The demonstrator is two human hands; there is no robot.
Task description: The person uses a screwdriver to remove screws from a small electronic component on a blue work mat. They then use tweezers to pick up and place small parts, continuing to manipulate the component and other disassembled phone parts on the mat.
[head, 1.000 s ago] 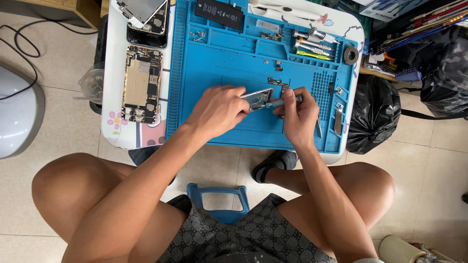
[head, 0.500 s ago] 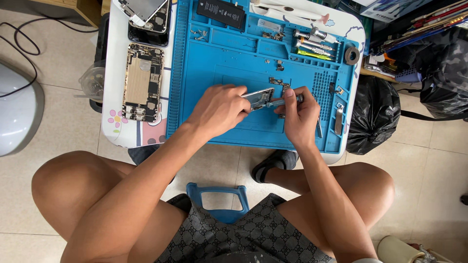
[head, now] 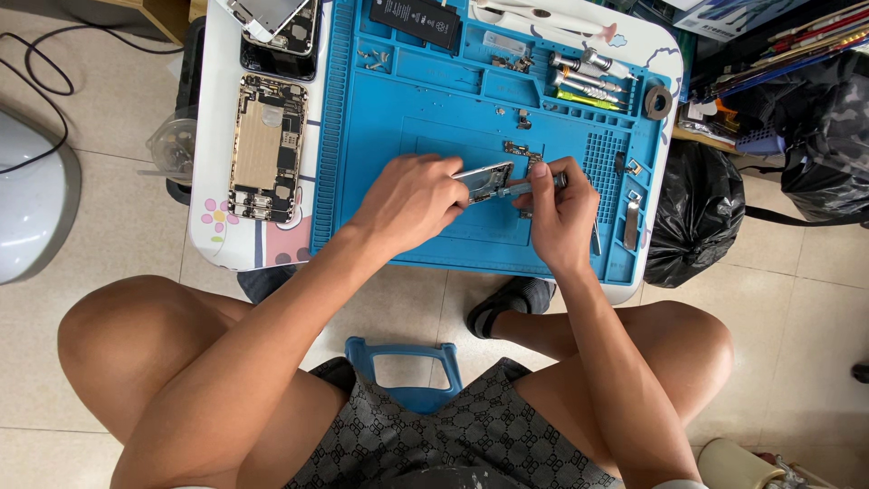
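Observation:
My left hand (head: 412, 199) grips a small metal phone frame part (head: 487, 180) over the blue repair mat (head: 389, 118). My right hand (head: 561, 213) holds a slim screwdriver (head: 534, 186), its tip lying against that part. Both hands hover near the mat's middle, close together. An opened phone body (head: 262, 149) with exposed boards lies on the white table to the left of the mat. A black battery (head: 420, 16) rests at the mat's far edge.
Tools and screwdriver bits (head: 584, 77) fill trays at the mat's top right; a tape roll (head: 657, 101) sits at the corner. A black rubbish bag (head: 701, 213) stands right of the table. A blue stool handle (head: 403, 367) shows between my knees. Cables trail on the tiled floor at left.

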